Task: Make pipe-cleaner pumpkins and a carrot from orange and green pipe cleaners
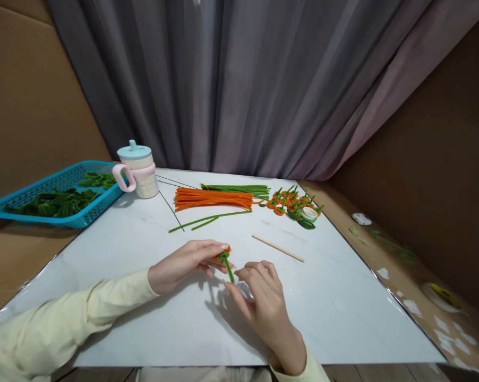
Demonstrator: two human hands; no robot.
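Above the tabletop (335,318), holds an orange-and-green piece (224,257) pinched in left fingers (212,250); points its green stem (229,270) between nearly closed right fingers (250,276), cannot tell whether gripping.

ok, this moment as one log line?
left hand: holds orange-green piece | right hand: near stem, contact unclear | stick: on table

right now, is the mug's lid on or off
On: the blue lid covers the top of the upright mug.
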